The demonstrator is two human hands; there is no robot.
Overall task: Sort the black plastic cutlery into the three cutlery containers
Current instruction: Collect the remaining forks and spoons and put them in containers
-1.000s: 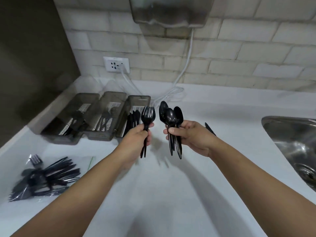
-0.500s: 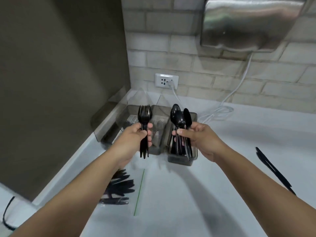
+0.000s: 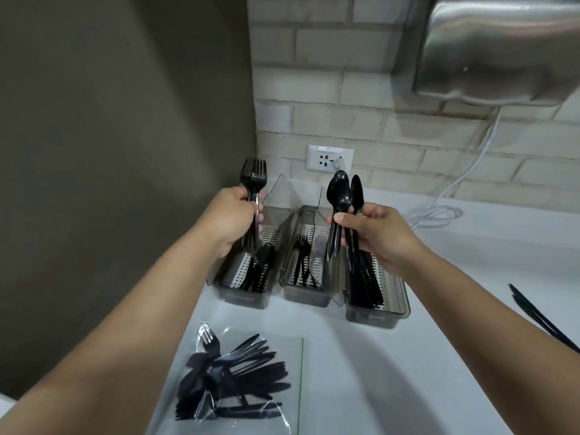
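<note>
Room: pale brick wall (image 3: 314,89) at the far side, dark panel (image 3: 110,120) on the left, steel wall unit (image 3: 502,48) at upper right with a white cable (image 3: 464,171) hanging to the surface.
Desk (image 3: 392,372): white, carrying all the cutlery things.
Containers: three smoky clear cutlery containers stand side by side at the far left of the desk, lids raised; left container (image 3: 241,296), middle container (image 3: 306,296), right container (image 3: 376,315), each with black pieces inside.
Bag: clear plastic bag (image 3: 229,381) of black cutlery lies near, in front of the containers.
Loose piece: black knife (image 3: 539,318) lies at the right edge, well apart from the containers.
Left hand (image 3: 232,218): fingers curled round a bunch of forks (image 3: 252,177), tines up, above the left container.
Right hand (image 3: 376,233): fingers and thumb pinch the handles of several spoons (image 3: 340,193), bowls up, over the gap between the middle and right containers.
Socket: wall socket (image 3: 329,158) sits on the brick, just beyond the containers.
</note>
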